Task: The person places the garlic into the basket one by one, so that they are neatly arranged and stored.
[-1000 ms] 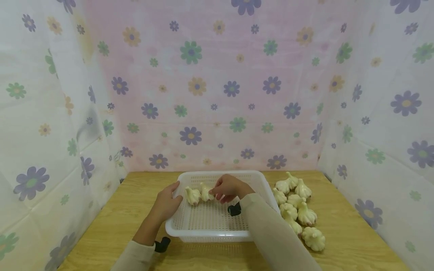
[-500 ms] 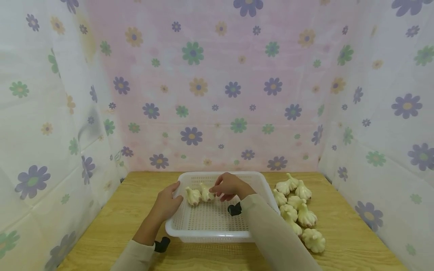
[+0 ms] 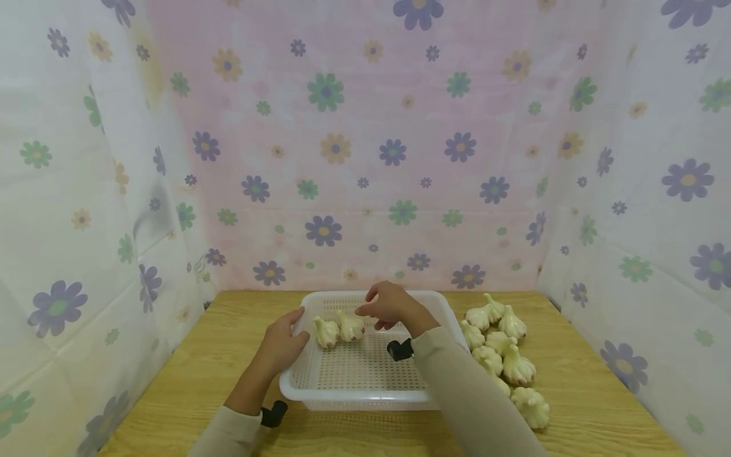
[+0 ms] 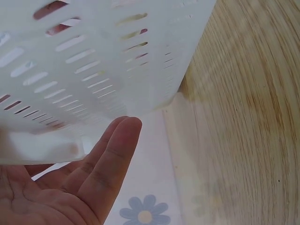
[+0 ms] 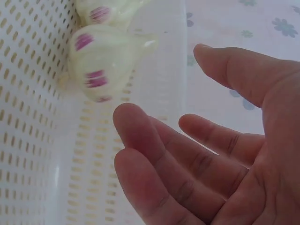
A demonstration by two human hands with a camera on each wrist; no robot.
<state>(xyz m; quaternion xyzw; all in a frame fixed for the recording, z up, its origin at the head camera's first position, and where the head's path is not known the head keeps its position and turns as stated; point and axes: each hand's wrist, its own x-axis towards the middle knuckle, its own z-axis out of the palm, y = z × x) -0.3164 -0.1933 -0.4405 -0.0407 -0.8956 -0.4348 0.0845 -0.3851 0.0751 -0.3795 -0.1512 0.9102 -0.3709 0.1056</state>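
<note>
Two garlic bulbs (image 3: pixel 327 332), pale with purple marks, lie side by side in the far left of a white slotted plastic basket (image 3: pixel 365 395). My right hand (image 3: pixel 390 303) is raised over the basket's far part, just right of the nearer bulb (image 5: pixel 105 63) in the right wrist view. Its fingers are spread and loosely bent, with nothing between them. My left hand (image 3: pixel 280 343) grips the basket's left rim, thumb over the edge. In the left wrist view its fingers (image 4: pixel 112 159) lie under the rim along the outer wall.
Several more garlic bulbs (image 3: pixel 518 368) are heaped on the wooden table (image 3: pixel 588 393) right of the basket, close to its right wall. Flower-patterned cloth (image 3: pixel 365 209) encloses the table at the back and both sides. A black wrist camera (image 3: pixel 400 350) hangs over the basket's interior.
My right hand has let go of the garlic bulb in the basket and lifted up and slightly away, its fingers opening. The left hand stays on the rim.
</note>
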